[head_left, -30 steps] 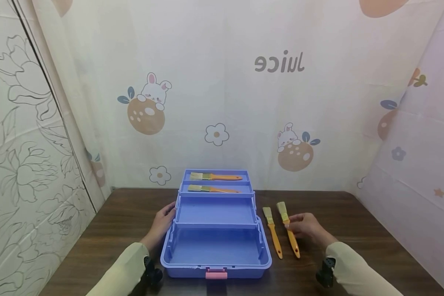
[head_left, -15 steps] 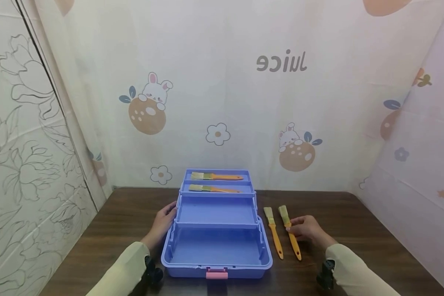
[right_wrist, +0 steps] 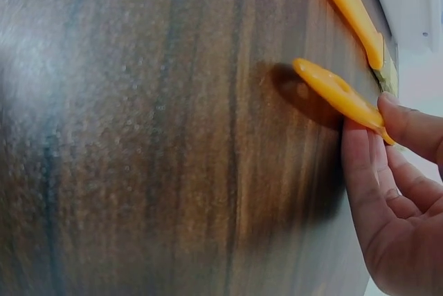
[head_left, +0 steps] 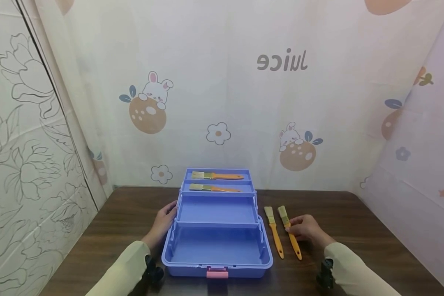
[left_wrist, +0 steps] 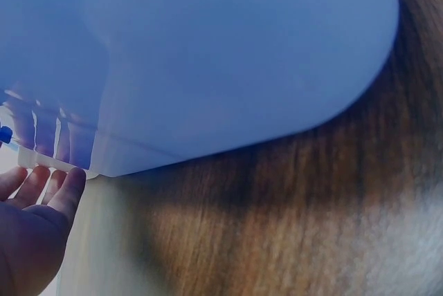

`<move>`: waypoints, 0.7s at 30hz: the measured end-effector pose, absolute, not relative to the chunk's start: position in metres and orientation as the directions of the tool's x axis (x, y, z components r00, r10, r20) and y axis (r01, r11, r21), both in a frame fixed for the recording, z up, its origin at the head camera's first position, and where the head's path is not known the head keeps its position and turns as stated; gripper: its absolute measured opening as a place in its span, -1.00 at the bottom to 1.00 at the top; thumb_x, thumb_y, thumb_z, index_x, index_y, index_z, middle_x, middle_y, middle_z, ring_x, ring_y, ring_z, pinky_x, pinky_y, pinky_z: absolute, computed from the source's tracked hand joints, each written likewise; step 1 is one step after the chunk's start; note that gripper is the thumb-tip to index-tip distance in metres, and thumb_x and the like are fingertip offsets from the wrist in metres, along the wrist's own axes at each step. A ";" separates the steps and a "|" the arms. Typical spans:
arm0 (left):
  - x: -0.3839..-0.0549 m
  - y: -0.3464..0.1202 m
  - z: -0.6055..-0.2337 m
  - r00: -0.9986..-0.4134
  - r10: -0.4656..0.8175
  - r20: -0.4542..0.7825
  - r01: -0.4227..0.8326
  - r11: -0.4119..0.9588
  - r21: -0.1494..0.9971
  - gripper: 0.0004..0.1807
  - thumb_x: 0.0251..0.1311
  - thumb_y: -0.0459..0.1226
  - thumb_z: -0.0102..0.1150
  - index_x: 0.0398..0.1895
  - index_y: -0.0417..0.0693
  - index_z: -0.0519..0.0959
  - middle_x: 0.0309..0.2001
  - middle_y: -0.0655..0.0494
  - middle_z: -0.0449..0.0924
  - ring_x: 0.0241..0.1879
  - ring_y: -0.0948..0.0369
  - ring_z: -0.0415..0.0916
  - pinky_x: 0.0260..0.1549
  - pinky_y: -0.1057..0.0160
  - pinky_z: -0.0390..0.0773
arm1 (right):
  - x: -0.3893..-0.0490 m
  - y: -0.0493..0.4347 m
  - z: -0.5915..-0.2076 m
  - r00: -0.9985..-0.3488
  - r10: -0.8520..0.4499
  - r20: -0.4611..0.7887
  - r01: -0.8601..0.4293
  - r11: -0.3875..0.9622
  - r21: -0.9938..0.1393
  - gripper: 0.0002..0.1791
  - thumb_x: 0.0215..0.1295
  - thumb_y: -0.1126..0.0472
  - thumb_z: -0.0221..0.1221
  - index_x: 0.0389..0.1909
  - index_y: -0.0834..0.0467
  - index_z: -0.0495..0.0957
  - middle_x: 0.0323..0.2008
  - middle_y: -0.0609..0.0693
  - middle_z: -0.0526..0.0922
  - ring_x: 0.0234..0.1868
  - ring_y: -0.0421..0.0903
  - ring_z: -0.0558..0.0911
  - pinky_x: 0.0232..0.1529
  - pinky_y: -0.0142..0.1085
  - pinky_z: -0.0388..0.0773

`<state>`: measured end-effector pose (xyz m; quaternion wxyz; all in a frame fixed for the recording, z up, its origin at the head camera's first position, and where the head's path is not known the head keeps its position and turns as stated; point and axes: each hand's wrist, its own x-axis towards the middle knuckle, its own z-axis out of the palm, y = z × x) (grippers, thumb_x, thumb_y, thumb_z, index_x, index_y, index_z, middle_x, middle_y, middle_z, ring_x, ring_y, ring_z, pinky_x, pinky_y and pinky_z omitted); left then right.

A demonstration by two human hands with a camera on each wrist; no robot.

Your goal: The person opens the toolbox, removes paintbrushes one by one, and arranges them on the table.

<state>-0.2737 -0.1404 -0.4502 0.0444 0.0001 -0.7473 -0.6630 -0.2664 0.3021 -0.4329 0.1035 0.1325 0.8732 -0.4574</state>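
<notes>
A blue-purple tiered toolbox (head_left: 185, 272) with a pink latch stands unfolded in the head view. My left hand (head_left: 163, 222) rests against its left side; in the left wrist view the fingertips (left_wrist: 75, 180) touch the edge of the pale blue wall. To the right of the box, my right hand (head_left: 306, 227) pinches a paintbrush (head_left: 295, 246) between thumb and fingers around the middle. Its orange handle (right_wrist: 339, 95) shows in the right wrist view, the end held off the table. A second paintbrush (head_left: 276, 239) lies between it and the box.
Two more paintbrushes lie crosswise in the upper trays, one (head_left: 227, 176) at the back and one (head_left: 222, 189) in front of it. The lower tray (head_left: 217, 209) and main compartment (head_left: 217, 246) sit nearer. A printed curtain (head_left: 222, 82) hangs behind the dark wooden table (head_left: 107, 230).
The bristle end of the pinched paintbrush has dipped slightly toward me. My left hand stays against the toolbox, and the view has shifted a little.
</notes>
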 end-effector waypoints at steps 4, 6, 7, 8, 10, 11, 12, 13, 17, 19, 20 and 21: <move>-0.274 -0.140 -0.450 -0.995 -0.063 0.074 0.065 0.128 0.990 -0.53 0.27 -0.21 -0.13 0.17 -0.31 0.25 0.09 -0.26 0.34 0.02 0.00 0.35 -0.01 0.08 0.36 | -0.269 0.302 -0.434 -0.942 0.143 -0.305 0.332 0.552 -0.765 -0.64 0.03 0.33 0.20 -0.13 0.40 0.44 -0.37 0.13 0.55 -0.48 -0.10 0.54 -0.43 -0.21 0.56; -0.274 -0.140 -0.450 -0.994 -0.066 0.083 0.073 0.135 0.988 -0.53 0.26 -0.22 -0.13 0.17 -0.33 0.26 0.08 -0.27 0.34 0.00 0.00 0.36 -0.02 0.09 0.37 | -0.268 0.301 -0.433 -0.942 0.143 -0.304 0.330 0.559 -0.761 -0.63 0.03 0.33 0.20 -0.12 0.41 0.43 -0.37 0.13 0.55 -0.48 -0.10 0.54 -0.43 -0.21 0.56; -0.274 -0.139 -0.450 -0.994 -0.066 0.087 0.077 0.138 0.987 -0.53 0.26 -0.22 -0.13 0.16 -0.34 0.26 0.08 -0.28 0.35 -0.01 0.00 0.37 -0.03 0.10 0.37 | -0.268 0.300 -0.432 -0.942 0.146 -0.302 0.330 0.562 -0.759 -0.63 0.03 0.33 0.20 -0.12 0.41 0.43 -0.37 0.13 0.55 -0.48 -0.10 0.54 -0.44 -0.22 0.56; -0.274 -0.139 -0.450 -0.994 -0.067 0.088 0.077 0.145 0.986 -0.53 0.26 -0.22 -0.13 0.16 -0.34 0.26 0.08 -0.28 0.35 -0.01 0.01 0.37 -0.04 0.10 0.38 | -0.267 0.300 -0.432 -0.943 0.145 -0.299 0.327 0.565 -0.758 -0.62 0.03 0.33 0.21 -0.11 0.41 0.43 -0.36 0.14 0.55 -0.48 -0.10 0.54 -0.44 -0.22 0.56; -0.274 -0.139 -0.451 -0.993 -0.073 0.090 0.078 0.152 0.985 -0.53 0.26 -0.22 -0.12 0.16 -0.34 0.27 0.06 -0.27 0.36 -0.03 0.02 0.38 -0.05 0.11 0.39 | -0.266 0.299 -0.431 -0.945 0.145 -0.294 0.322 0.574 -0.753 -0.60 0.02 0.33 0.22 -0.11 0.42 0.42 -0.37 0.14 0.55 -0.49 -0.10 0.54 -0.45 -0.23 0.56; -0.274 -0.139 -0.450 -0.993 -0.079 0.086 0.073 0.153 0.985 -0.54 0.26 -0.22 -0.12 0.15 -0.32 0.28 0.06 -0.26 0.38 -0.04 0.03 0.39 -0.06 0.13 0.40 | -0.266 0.299 -0.431 -0.946 0.144 -0.291 0.319 0.578 -0.751 -0.60 0.02 0.32 0.22 -0.11 0.42 0.42 -0.37 0.14 0.55 -0.49 -0.10 0.54 -0.46 -0.23 0.56; -0.274 -0.139 -0.450 -0.993 -0.082 0.085 0.072 0.154 0.985 -0.54 0.26 -0.22 -0.11 0.15 -0.32 0.29 0.05 -0.26 0.39 -0.05 0.03 0.40 -0.07 0.14 0.41 | -0.266 0.299 -0.431 -0.946 0.144 -0.289 0.317 0.584 -0.748 -0.60 0.02 0.32 0.22 -0.11 0.42 0.41 -0.38 0.14 0.54 -0.49 -0.11 0.54 -0.46 -0.23 0.56; -0.274 -0.139 -0.450 -0.993 -0.083 0.086 0.072 0.159 0.985 -0.54 0.26 -0.23 -0.12 0.15 -0.33 0.29 0.04 -0.26 0.39 -0.06 0.03 0.40 -0.08 0.14 0.41 | -0.266 0.298 -0.431 -0.947 0.146 -0.287 0.316 0.588 -0.745 -0.60 0.01 0.32 0.23 -0.12 0.42 0.42 -0.38 0.13 0.55 -0.50 -0.11 0.54 -0.47 -0.23 0.56; -0.273 -0.139 -0.449 -0.994 -0.084 0.074 0.060 0.157 0.986 -0.55 0.26 -0.23 -0.13 0.16 -0.31 0.28 0.04 -0.26 0.39 -0.06 0.03 0.40 -0.08 0.12 0.41 | -0.266 0.298 -0.431 -0.950 0.146 -0.277 0.307 0.606 -0.734 -0.61 0.00 0.33 0.24 -0.14 0.42 0.43 -0.40 0.12 0.55 -0.50 -0.11 0.53 -0.48 -0.22 0.56; -0.272 -0.140 -0.449 -0.995 -0.078 0.062 0.049 0.152 0.987 -0.54 0.26 -0.22 -0.14 0.17 -0.30 0.27 0.05 -0.25 0.38 -0.05 0.01 0.39 -0.06 0.09 0.40 | -0.266 0.298 -0.432 -0.951 0.145 -0.271 0.302 0.611 -0.731 -0.61 -0.01 0.33 0.24 -0.15 0.43 0.43 -0.40 0.12 0.54 -0.50 -0.11 0.54 -0.49 -0.22 0.56; -0.272 -0.140 -0.449 -0.996 -0.076 0.050 0.039 0.146 0.988 -0.54 0.27 -0.21 -0.14 0.17 -0.27 0.27 0.06 -0.23 0.38 -0.03 0.01 0.39 -0.05 0.09 0.39 | -0.266 0.298 -0.432 -0.952 0.144 -0.269 0.299 0.614 -0.730 -0.61 -0.01 0.34 0.24 -0.15 0.43 0.43 -0.41 0.12 0.54 -0.50 -0.11 0.54 -0.49 -0.22 0.56; -0.272 -0.140 -0.449 -0.996 -0.072 0.048 0.037 0.145 0.989 -0.54 0.27 -0.21 -0.15 0.18 -0.27 0.26 0.07 -0.24 0.37 -0.02 0.00 0.38 -0.04 0.07 0.39 | -0.265 0.298 -0.432 -0.953 0.144 -0.267 0.297 0.618 -0.727 -0.61 -0.01 0.34 0.24 -0.16 0.43 0.43 -0.41 0.12 0.54 -0.51 -0.11 0.54 -0.49 -0.22 0.56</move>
